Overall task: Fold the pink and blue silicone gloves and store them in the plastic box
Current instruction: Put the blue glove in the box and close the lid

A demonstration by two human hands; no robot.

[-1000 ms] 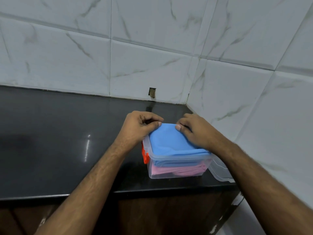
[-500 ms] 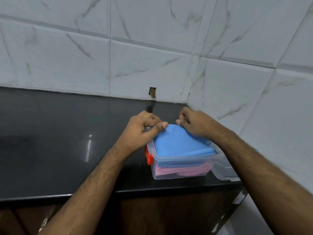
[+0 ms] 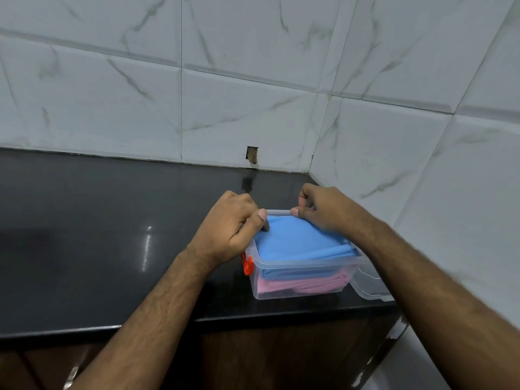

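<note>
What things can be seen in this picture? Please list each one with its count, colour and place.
box: 1, clear plastic with an orange latch on its left side, near the front edge of the counter, by the right wall
blue glove: folded, blue, top layer in the box, count not clear
pink glove: folded, pink, under the blue layer in the box, count not clear
lid: 1, clear, on the counter just right of the box
counter: 1, glossy black, under the box
wall tiles: many, white with grey veins, behind and to the right
hole: 1, dark, low in the back wall
left hand: 1, at the box's far left corner, thumb on the blue glove
right hand: 1, at the box's far rim, on the blue glove
</note>
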